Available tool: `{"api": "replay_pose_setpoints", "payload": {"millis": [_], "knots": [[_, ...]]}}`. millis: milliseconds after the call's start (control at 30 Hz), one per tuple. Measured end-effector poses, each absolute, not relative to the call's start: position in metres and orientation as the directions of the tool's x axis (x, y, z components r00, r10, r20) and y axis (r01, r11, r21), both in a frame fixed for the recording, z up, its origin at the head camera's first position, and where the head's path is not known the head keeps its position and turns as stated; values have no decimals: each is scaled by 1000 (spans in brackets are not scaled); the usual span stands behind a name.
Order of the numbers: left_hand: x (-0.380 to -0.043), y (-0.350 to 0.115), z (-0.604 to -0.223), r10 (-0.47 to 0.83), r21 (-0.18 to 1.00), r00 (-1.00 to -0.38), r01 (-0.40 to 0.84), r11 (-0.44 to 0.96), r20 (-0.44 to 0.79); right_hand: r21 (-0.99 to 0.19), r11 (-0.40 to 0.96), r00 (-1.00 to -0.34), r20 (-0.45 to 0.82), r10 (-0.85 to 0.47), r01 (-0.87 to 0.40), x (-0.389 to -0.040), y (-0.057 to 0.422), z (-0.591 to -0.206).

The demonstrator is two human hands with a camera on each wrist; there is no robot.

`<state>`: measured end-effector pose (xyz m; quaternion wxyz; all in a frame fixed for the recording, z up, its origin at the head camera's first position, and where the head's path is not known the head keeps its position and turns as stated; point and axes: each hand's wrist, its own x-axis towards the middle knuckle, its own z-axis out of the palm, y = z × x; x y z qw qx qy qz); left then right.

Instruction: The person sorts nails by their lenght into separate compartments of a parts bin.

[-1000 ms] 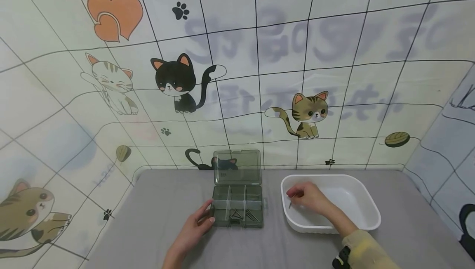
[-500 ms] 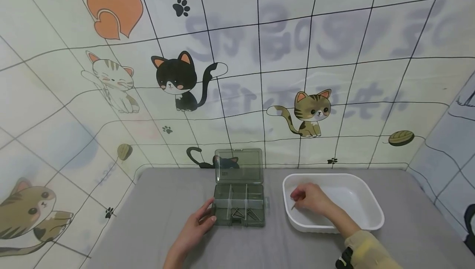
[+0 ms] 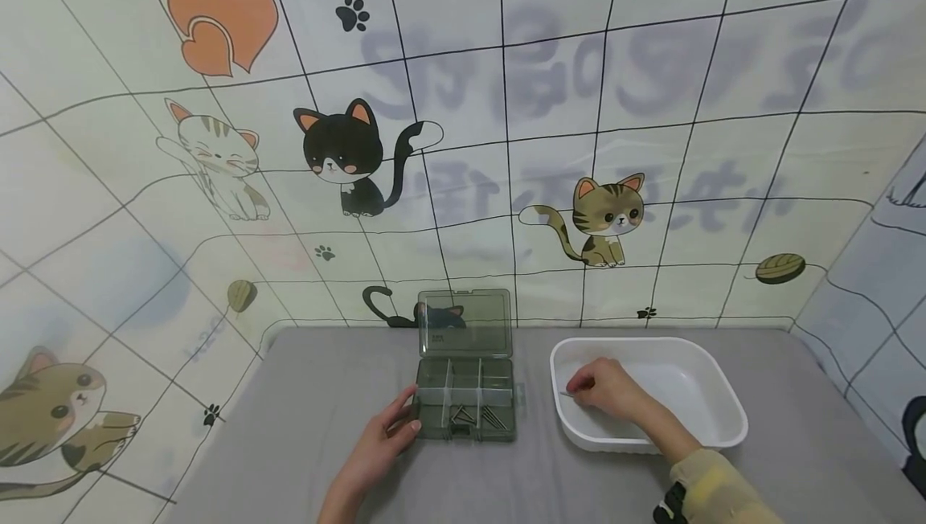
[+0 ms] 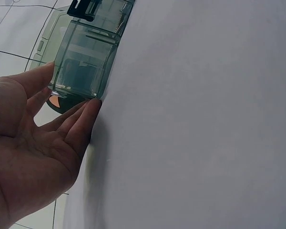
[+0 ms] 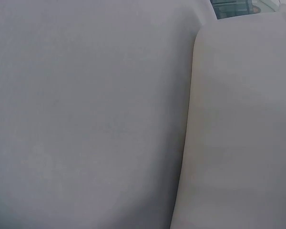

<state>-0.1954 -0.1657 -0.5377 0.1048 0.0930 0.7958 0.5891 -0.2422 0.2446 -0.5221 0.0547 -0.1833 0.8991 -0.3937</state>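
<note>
A smoky green clear plastic organizer box (image 3: 432, 397) stands on the table with its lid (image 3: 465, 331) raised at the back. Metal screws (image 3: 493, 418) lie in its front middle and front right compartments. My left hand (image 3: 379, 440) rests against the box's left side, fingertips touching the wall; in the left wrist view the fingers lie fairly straight against its end. Inside the white tray (image 3: 694, 395), near its left wall, my right hand (image 3: 608, 387) pinches a small thin screw (image 3: 567, 394) that points left from the fingertips. The right wrist view shows no hand.
Grey cloth covers the table (image 3: 318, 379). Behind it hangs a white curtain (image 3: 463, 243) printed with cats and grid lines. A black object (image 3: 915, 435) shows at the far right edge. The tray stands a little right of the box.
The screw in my right fingers has turned from pointing downward to pointing left. My right hand stays over the tray's left part; the left hand keeps its place on the box.
</note>
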Motion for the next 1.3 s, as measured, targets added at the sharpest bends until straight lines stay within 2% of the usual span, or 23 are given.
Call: {"api": "replay_pose_setpoints", "payload": {"millis": [600, 900, 1300], "knots": [[-195, -166, -537, 269, 953, -962, 30, 303, -55, -672, 648, -910, 99, -402, -359, -242, 242, -521], [-193, -165, -532, 264, 952, -962, 17, 306, -67, -679, 656, -923, 87, -375, -330, -239, 245, -516], [-196, -165, -529, 257, 951, -962, -8, 309, -92, -690, 640, -930, 139, -341, -338, -236, 251, -512]]}}
